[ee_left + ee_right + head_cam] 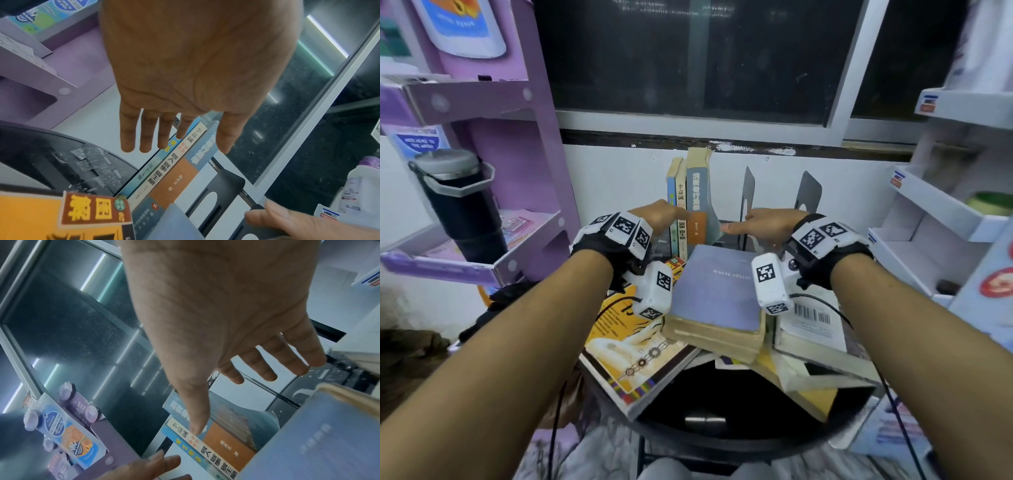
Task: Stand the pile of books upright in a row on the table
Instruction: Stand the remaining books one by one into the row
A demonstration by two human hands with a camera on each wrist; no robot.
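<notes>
So far, three books [686,202] stand upright in a row at the back of the round black table [739,435], spines facing the person, leaning against the first of the dark metal bookends [749,192]; two bookend plates show in the head view. The rest of the pile [715,308] lies flat in front of the row: a lavender book on top, a yellow-covered one at the left, a white one with a barcode at the right, and at least one more beneath, though the exact count is hidden. Judged from this, well under half the job is done.

The left hand [662,214] reaches to the left side of the row with straight fingers, gripping nothing. The right hand [770,222] is spread flat beside the bookend, holding nothing either.

Around the table stand a purple shelf unit [517,144], a dark bottle [462,205] and a white rack [941,205].
</notes>
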